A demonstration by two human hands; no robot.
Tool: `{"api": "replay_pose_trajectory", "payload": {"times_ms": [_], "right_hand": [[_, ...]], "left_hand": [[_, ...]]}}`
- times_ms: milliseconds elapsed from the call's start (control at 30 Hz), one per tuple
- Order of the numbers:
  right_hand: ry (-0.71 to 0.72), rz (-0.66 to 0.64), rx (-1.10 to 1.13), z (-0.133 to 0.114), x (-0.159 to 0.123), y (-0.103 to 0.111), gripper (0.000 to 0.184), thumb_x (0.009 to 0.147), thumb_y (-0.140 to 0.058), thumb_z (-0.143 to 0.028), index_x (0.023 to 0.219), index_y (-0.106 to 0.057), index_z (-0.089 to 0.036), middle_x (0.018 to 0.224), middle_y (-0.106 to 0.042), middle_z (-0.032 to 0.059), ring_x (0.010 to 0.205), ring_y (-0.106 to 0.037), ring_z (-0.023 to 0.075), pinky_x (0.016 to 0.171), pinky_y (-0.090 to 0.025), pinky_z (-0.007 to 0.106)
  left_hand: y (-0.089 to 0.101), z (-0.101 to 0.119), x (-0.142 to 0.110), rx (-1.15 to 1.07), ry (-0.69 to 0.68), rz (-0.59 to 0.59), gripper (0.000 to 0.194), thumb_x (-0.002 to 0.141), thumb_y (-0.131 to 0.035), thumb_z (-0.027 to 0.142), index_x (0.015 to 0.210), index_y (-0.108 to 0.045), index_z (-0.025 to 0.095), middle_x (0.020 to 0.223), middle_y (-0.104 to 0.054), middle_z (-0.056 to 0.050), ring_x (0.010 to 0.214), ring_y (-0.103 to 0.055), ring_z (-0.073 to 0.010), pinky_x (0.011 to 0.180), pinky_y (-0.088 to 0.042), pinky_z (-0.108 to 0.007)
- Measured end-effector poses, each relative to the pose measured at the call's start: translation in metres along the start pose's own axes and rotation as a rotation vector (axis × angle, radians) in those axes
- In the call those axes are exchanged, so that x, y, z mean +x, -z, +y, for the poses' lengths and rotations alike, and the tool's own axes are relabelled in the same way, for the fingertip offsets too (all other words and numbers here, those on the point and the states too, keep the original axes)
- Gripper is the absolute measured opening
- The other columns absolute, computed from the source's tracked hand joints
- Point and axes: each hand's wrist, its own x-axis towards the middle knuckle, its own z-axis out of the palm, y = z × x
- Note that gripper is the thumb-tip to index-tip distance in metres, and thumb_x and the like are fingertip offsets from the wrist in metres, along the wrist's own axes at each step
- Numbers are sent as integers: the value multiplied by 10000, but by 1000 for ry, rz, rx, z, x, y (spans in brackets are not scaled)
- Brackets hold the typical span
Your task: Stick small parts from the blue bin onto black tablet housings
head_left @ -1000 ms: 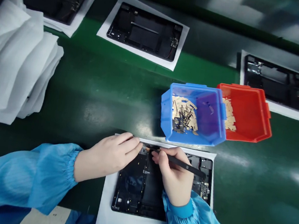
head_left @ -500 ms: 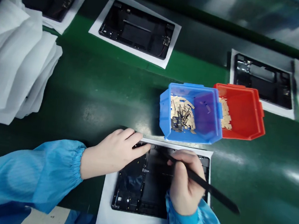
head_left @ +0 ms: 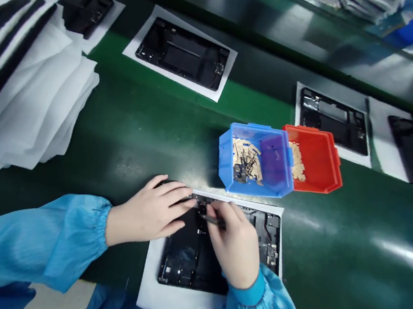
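Below me, an opened black tablet housing [head_left: 188, 260] lies on a white foam sheet [head_left: 176, 301]. My left hand [head_left: 154, 213] rests at its upper left edge, fingers spread, fingertips on the frame. Pinched in my right hand [head_left: 237, 244] is a slim black spudger [head_left: 212, 219], its tip pointing left over the housing's upper part. My grip covers most of the tool. Under my right hand, the middle of the housing is hidden. Small connectors and a circuit board [head_left: 271, 255] show at the housing's right side.
Just beyond the housing stand a blue bin [head_left: 277, 181] with tan pieces and dark strips, and a red bin [head_left: 319, 166] with tan pieces. More tablet housings [head_left: 183, 54] lie on foam sheets along the back. Stacked white foam sheets [head_left: 36, 122] rise at left.
My right hand has moved left across the housing and turned, so the spudger's long rear end no longer shows. My left fingers have spread wider. The view has shifted slightly.
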Motion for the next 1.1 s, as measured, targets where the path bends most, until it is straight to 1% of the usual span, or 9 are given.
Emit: {"api": "replay_pose_trajectory", "payload": {"times_ms": [100,267,333,467,667,767,867,1000,1100], "right_hand": [[36,38,-61,-1,9,6,138,890,-466,-217,799,-569,-204,730,-582,16,612,-556,156,546,-357,260],[390,47,-345,-18,-7,-5,209,880,-427,-126,859,-633,-157,648,-570,34,535,-498,166,502,-304,307],[418,12,-372,-20,-20,-7,227,870,-421,-94,924,-637,-140,672,-586,41,547,-510,165,500,-308,308],[312,-42,-310,6,-38,9,201,901,-448,-224,987,-625,-181,700,-593,26,553,-530,142,520,-354,276],[-400,10,-237,103,-31,51,397,835,-430,-147,1226,-491,-180,1168,-521,127,777,-613,187,644,-457,299],[-364,8,-125,134,-24,58,273,836,-473,-193,1094,-564,-192,1023,-574,81,838,-603,182,737,-472,292],[-296,-6,-21,141,-25,58,68,816,-512,-214,819,-578,-198,824,-573,37,782,-586,178,730,-473,283],[-211,41,80,134,-40,60,78,840,-427,-197,830,-504,-202,948,-544,69,851,-561,175,780,-462,296],[-130,46,243,138,-63,61,119,862,-408,-260,911,-504,-209,1044,-560,88,977,-548,191,842,-447,311]], "left_hand": [[-4,5,1,35,-4,15,363,891,-449,374,1203,-519,203,1274,-521,-83,1195,-432,-257,1006,-293,-485],[-7,11,0,78,35,12,454,888,-449,395,1268,-463,147,1295,-492,-117,1192,-412,-266,1011,-263,-484],[-6,10,1,45,34,-4,453,874,-468,369,1280,-453,168,1284,-495,-115,1182,-413,-260,1022,-241,-489],[-5,8,7,19,-6,-1,498,808,-537,337,1293,-440,287,1193,-532,-80,1115,-458,-257,1019,-218,-544],[-9,5,15,32,-100,24,439,811,-532,290,1247,-482,308,1214,-503,-75,1149,-444,-272,996,-326,-487],[-13,9,25,2,-7,24,297,893,-435,282,1173,-529,248,1225,-498,-81,1105,-494,-226,928,-429,-372],[-21,19,38,57,174,0,321,909,-416,284,1199,-502,177,1091,-566,-100,951,-569,-215,812,-488,-347],[-34,36,47,147,202,-49,231,903,-379,212,923,-609,205,889,-604,-61,827,-595,-225,733,-492,-375],[-31,39,41,119,190,56,277,889,-360,202,852,-627,263,852,-629,-39,775,-622,-191,662,-503,-308]]}}
